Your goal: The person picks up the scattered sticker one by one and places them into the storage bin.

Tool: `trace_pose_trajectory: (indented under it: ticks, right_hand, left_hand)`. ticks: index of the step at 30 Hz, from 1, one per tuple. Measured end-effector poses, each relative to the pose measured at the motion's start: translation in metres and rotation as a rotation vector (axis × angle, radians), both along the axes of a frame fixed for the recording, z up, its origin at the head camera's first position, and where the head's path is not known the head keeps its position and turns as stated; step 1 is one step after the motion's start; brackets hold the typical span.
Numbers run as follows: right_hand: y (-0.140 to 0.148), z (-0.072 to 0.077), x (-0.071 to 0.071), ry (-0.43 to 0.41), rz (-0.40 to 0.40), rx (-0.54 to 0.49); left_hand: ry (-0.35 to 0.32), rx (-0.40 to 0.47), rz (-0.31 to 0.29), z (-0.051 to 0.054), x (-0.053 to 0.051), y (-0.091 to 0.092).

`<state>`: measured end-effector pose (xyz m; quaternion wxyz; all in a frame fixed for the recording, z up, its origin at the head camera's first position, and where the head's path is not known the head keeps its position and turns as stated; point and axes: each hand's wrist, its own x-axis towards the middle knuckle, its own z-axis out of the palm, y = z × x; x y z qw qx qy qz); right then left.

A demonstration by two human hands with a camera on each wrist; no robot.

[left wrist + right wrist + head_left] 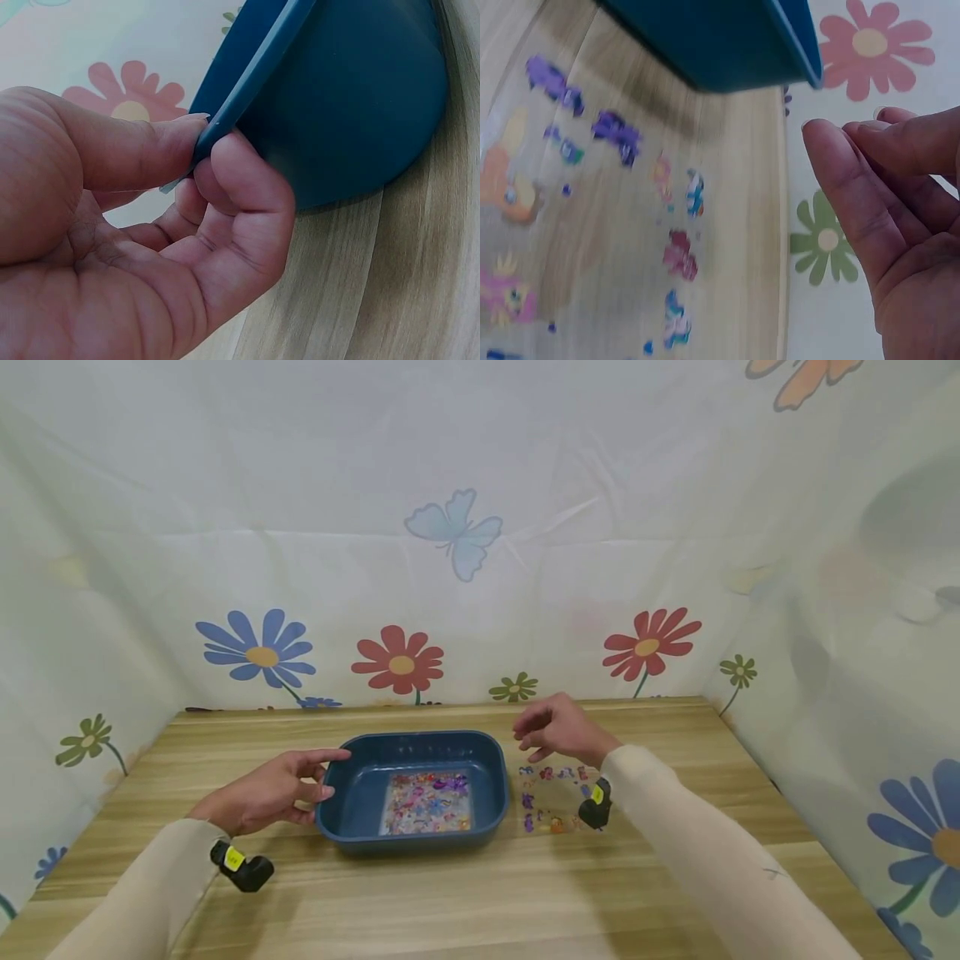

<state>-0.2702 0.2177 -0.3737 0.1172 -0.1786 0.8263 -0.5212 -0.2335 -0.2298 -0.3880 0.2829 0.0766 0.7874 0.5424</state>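
Note:
A dark blue basin [352, 827] with rounded corners stands on the table. My left hand [273, 789] holds its left rim; in the left wrist view, thumb and bent index finger pinch the rim [247, 86]. Flat in the basin lies a clear sheet of colourful cartoon pony stickers [429, 803]. Right of the basin, a second transparent sticker sheet [547, 802] lies on the wood, partly hidden by my right wrist. Above its far edge hovers my right hand [566, 729], fingers loosely bent. Thumb and forefinger [847, 191] come close together, with nothing visible between them.
The wood-patterned table [390, 902] runs back to a pale curtain [315, 568] printed with flowers and butterflies, which also hangs along both sides. A black wrist camera [243, 867] is strapped to the left sleeve, another camera [596, 806] to the right.

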Motion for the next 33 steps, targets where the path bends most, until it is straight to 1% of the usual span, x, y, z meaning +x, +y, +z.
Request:
trace_pose_trajectory:
  ticks: [5, 9, 13, 21, 27, 33]
  right_hand:
    - [0.013, -0.003, 0.001, 0.005, -0.028, 0.062]
    - [0.023, -0.008, 0.001, -0.009, -0.067, 0.099]
    - [0.032, -0.011, 0.0, -0.013, -0.088, 0.13]
    - [0.05, -0.016, -0.002, -0.014, -0.115, 0.18]
    - [0.061, -0.019, -0.001, 0.016, -0.127, 0.261]
    - [0.068, -0.024, -0.001, 0.087, -0.125, 0.401]
  left_hand:
    - [0.0, 0.004, -0.007, 0.001, 0.001, 0.0]
    - [-0.002, -0.003, 0.004, 0.001, 0.001, 0.001]
    - [-0.004, -0.007, 0.012, 0.002, 0.001, 0.001]
    - [-0.002, 0.002, -0.005, 0.004, 0.002, 0.0]
    - [0.002, -0.003, -0.004, 0.004, 0.001, 0.001]
    - [-0.006, -0.005, 0.006, 0.003, 0.0, 0.002]
